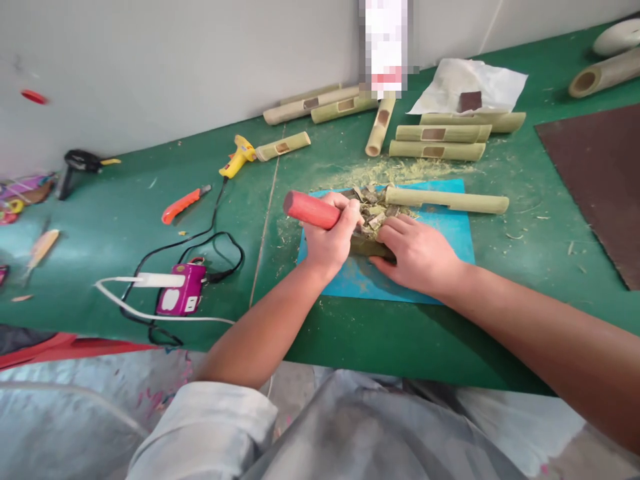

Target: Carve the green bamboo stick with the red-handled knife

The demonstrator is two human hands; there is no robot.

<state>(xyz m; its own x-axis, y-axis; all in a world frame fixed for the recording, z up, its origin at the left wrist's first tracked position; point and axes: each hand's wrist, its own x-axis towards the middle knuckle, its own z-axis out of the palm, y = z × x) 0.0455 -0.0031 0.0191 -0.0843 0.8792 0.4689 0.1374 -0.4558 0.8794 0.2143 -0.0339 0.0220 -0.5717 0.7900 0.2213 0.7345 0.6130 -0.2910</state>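
Note:
My left hand is closed around the thick red handle of a tool whose working end is hidden by my fingers and the shavings. My right hand grips the right end of a dark greenish-brown piece that looks like bamboo or wood, thumb on the near side and fingers over the top. Bark-like chips are heaped just beyond it. Both hands are above a blue sheet. A pale notched bamboo tube lies across the sheet's far right part, beyond my right hand.
Several notched bamboo tubes lie towards the wall, near a white sheet. On the left are a yellow glue gun, an orange utility knife, and a purple power strip with cables. A brown board lies right.

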